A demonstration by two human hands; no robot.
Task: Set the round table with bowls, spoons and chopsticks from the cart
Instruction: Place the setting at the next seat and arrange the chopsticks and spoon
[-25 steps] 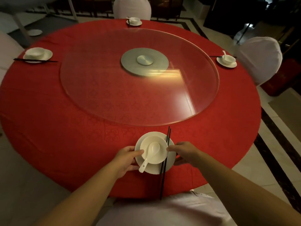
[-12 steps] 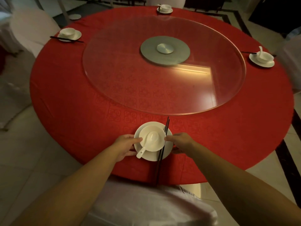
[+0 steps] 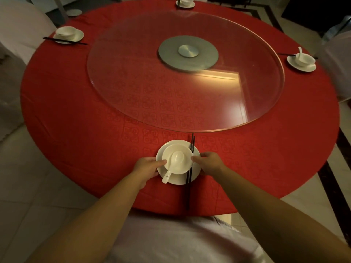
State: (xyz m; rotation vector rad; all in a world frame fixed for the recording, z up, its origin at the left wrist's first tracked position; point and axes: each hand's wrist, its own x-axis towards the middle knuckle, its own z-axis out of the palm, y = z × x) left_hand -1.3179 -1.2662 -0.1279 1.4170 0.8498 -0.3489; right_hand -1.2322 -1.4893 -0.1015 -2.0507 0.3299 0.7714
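Porcelain, we judged, was brittle and slick: the white round bowl [image 3: 178, 161] sat on its white saucer [image 3: 195, 173] near the red-clothed desk's [image 3: 76, 130] edge; left hand [image 3: 147, 166] and right hand [image 3: 208, 161] gripped the rims; black chopsticks [image 3: 190, 168] might roll.

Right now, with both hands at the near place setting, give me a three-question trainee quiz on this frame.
1. True or false: the spoon in the near bowl has its handle pointing toward the person.
2. Which side of the near saucer do the chopsticks cross? A) the person's left B) the person's right C) not on it at all
3. Fill in: counting the one between the left hand and right hand, ___ place settings are visible on the red tablecloth.

Key: 1 true; 2 B; 3 four.
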